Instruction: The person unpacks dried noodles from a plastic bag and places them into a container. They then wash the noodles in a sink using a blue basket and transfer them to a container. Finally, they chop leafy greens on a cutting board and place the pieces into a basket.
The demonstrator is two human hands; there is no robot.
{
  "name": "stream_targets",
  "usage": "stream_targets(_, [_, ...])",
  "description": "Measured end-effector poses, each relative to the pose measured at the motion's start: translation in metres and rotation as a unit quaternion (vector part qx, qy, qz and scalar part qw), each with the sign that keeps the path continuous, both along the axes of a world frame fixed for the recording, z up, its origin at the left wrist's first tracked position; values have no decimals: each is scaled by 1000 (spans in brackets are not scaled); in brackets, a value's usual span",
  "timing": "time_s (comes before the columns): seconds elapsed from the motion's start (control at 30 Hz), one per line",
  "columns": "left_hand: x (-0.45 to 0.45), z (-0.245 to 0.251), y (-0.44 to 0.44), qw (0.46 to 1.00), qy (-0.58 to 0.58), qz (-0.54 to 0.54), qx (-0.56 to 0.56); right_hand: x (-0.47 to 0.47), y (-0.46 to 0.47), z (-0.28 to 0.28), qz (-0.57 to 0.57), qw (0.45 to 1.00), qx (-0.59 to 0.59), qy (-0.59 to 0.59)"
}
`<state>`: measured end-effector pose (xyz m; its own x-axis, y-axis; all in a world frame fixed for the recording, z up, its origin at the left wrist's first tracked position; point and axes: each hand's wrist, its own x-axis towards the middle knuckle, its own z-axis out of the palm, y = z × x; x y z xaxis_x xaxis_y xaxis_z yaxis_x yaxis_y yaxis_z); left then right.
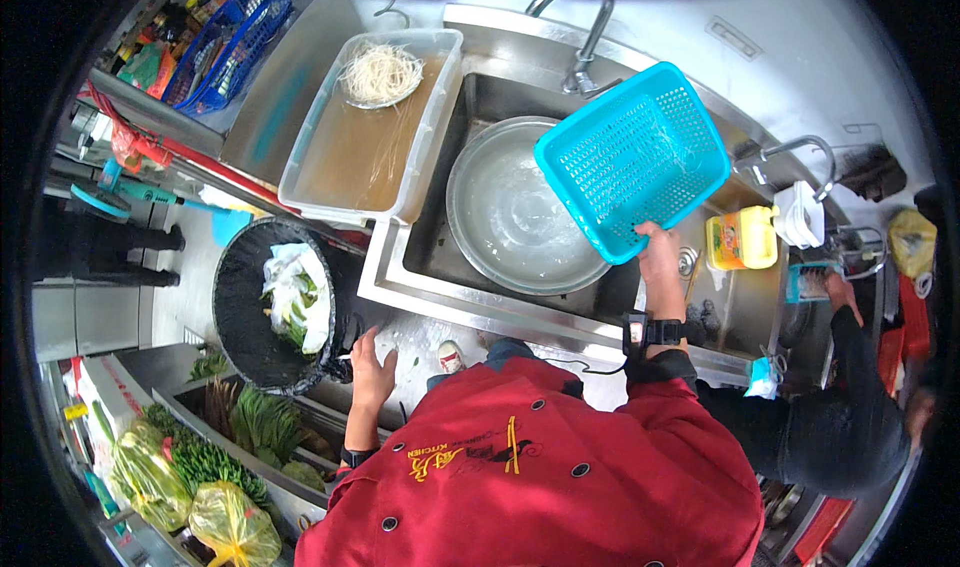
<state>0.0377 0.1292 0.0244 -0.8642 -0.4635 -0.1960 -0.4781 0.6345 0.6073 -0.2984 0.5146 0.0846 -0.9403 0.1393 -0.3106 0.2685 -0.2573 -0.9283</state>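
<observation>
My right hand (660, 255) grips the near rim of a turquoise perforated plastic basket (630, 165), which is tilted over a round metal basin (480, 214) of water. A few pale strands cling inside the basket. The basin sits in a stainless steel sink (431, 255). My left hand (373, 372) hangs low beside a bin lined with a black bag (247, 319), fingers apart, holding nothing. Left of the sink, a translucent plastic tub (337, 169) contains brownish water. At its far end, pale thin noodle-like strands (382, 71) lie heaped on a dish, some trailing into the water.
Two faucets (589, 64) (802, 147) rise along the wall. A yellow jug (739, 240) stands in the right sink section, near a co-worker's hand (840, 293). Leafy vegetables (266, 420) and bagged produce (232, 522) lie lower left. A blue basket (225, 49) stands upper left; another person's legs (112, 244) show at left.
</observation>
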Motion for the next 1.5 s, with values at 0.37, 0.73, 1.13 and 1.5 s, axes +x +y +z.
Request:
stream_targets(0.37, [-23,25,-11,995,49,-83,-8,56,-13,-4,-12,981,182,-63])
stream_targets(0.73, [-65,47,9,980,52,-190,6,46,61,20,-118,967,209,89])
stream_targets(1.13, [-143,110,28,948,111,-295,42,63,-6,7,-60,963,255,55])
stream_targets(1.5, [-319,154,67,925,206,-317,-28,71,-113,6,141,932,302,144])
